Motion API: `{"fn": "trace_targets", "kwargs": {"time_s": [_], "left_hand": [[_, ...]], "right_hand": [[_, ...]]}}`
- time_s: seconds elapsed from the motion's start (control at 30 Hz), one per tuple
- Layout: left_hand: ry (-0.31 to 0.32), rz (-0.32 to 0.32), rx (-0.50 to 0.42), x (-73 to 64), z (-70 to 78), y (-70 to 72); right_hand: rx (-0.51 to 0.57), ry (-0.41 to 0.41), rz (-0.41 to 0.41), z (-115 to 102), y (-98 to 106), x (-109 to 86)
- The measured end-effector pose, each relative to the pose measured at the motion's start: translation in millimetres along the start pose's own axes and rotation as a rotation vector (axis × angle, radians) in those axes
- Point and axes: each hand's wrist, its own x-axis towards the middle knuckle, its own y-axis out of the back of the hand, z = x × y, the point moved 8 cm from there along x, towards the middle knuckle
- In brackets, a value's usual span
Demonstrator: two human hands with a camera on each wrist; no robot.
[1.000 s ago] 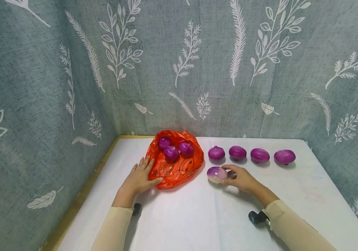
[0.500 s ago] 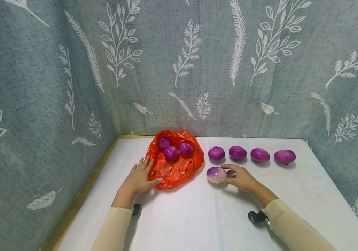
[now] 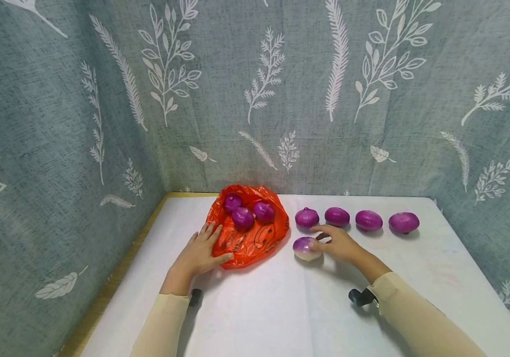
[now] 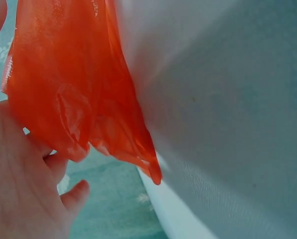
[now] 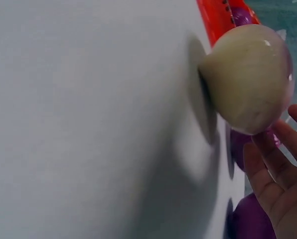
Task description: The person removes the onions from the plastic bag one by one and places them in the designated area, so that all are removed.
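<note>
A purple-and-white onion (image 3: pixel 305 248) sits on the white table, its pale side turned toward me. My right hand (image 3: pixel 337 245) is at its right, thumb overlapping the onion's edge and fingers spread loosely above and behind it. In the right wrist view, the fingertips (image 5: pixel 262 142) come right up to the onion (image 5: pixel 250 77) without curling round it. An orange plastic bag (image 3: pixel 255 243) lies with its mouth spread, and several purple onions (image 3: pixel 242 217) rest inside. My left hand (image 3: pixel 197 253) lies with straight, spread fingers against the bag's left edge; in the left wrist view, the bag (image 4: pixel 64 74) covers part of those fingers.
Behind the right hand stands a row of several purple onions, from one near the bag (image 3: pixel 306 217) to one at the far right (image 3: pixel 404 223). Grey-green leaf-print cloth (image 3: pixel 228 99) encloses the white table (image 3: pixel 255 312) at the back and sides.
My right hand has shifted forward and slightly left, its fingers rising off the onion's side to over its far edge. The left hand and bag have stayed in place.
</note>
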Motion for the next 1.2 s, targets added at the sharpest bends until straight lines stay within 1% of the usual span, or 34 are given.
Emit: {"fn": "trace_targets", "kwargs": {"time_s": [0.1, 0.2, 0.33, 0.47, 0.57, 0.7, 0.87, 0.97, 1.13, 1.2], "left_hand": [[0.01, -0.008, -0.001, -0.2, -0.7, 0.4], [0.014, -0.009, -0.004, 0.6, -0.1, 1.0], [-0.006, -0.014, 0.015, 2.7, 2.0, -1.7], [-0.011, -0.035, 0.024, 3.1, 2.8, -5.6], [0.005, -0.043, 0.026, 2.1, 1.7, -5.6], [0.015, -0.038, 0.025, -0.5, 0.1, -2.9], [0.016, -0.039, 0.041, -4.8, -3.0, -1.6], [0.015, -0.041, 0.051, -6.7, -4.4, -1.6], [-0.009, -0.01, 0.058, -5.4, -2.3, 0.4], [-0.018, -0.005, 0.071, -3.4, -0.3, 0.5]], "right_hand": [[-0.028, -0.01, -0.016, -5, 0, 7.5], [-0.044, -0.041, -0.021, -9, 1, 15.4], [-0.036, -0.069, -0.028, -16, 2, 26.2], [-0.05, -0.086, -0.062, -22, -3, 37.5], [-0.084, -0.068, -0.084, -29, -7, 46.7], [-0.09, -0.031, -0.103, -39, -14, 59.1], [-0.116, -0.028, -0.134, -49, -27, 73.4], [-0.137, -0.015, -0.136, -56, -32, 80.8], [-0.111, 0.022, -0.143, -62, -36, 92.5], [-0.087, 0.013, -0.151, -62, -38, 97.2]]}}
